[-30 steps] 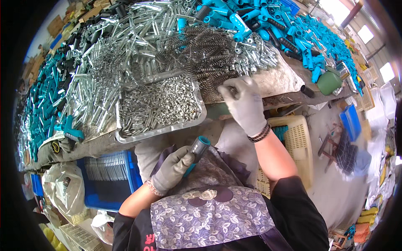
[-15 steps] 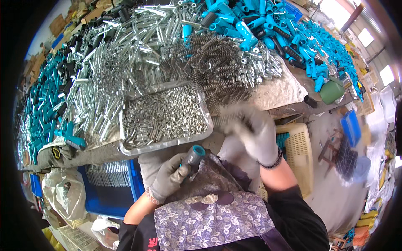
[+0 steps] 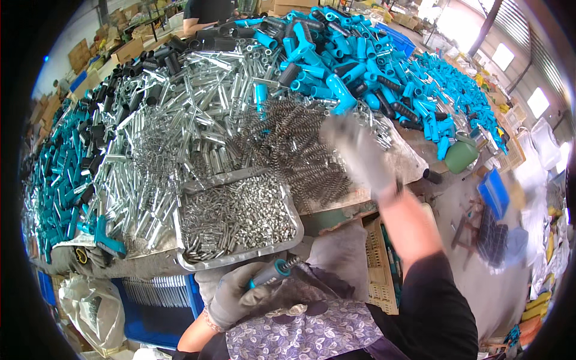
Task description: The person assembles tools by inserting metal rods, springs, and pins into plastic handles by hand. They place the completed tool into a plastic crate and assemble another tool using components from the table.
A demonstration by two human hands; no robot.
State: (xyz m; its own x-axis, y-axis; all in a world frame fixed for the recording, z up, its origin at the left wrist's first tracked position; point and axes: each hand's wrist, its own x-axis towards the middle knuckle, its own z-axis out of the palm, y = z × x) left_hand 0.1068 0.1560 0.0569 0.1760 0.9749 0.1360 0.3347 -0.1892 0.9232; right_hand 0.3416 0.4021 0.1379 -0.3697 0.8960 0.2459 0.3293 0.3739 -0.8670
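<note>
Low in front of me, my left hand [image 3: 239, 295] in a grey glove is closed around a teal and black handle tube [image 3: 270, 273]. A coil spring [image 3: 293, 262] sticks out of the tube's open end. My right hand [image 3: 359, 153], gloved too, is stretched out over the far right of the bench, its fingers smeared by motion. It is nearest to small silver metal fittings [image 3: 381, 133] and a heap of dark coil springs [image 3: 306, 150]; whether it touches them I cannot tell.
A grey tray [image 3: 240, 258] of small pins and nuts sits at the bench's near edge. Behind lie piles of silver metal tubes [image 3: 210, 90] and teal handles [image 3: 342, 93]. A blue crate [image 3: 153, 329] stands below left, a yellow basket [image 3: 379, 270] below right. Across the bench is another person [image 3: 207, 12].
My right hand has moved from near my lap up and away to the metal fittings. A spring now protrudes from the tube in my left hand. The view has shifted.
</note>
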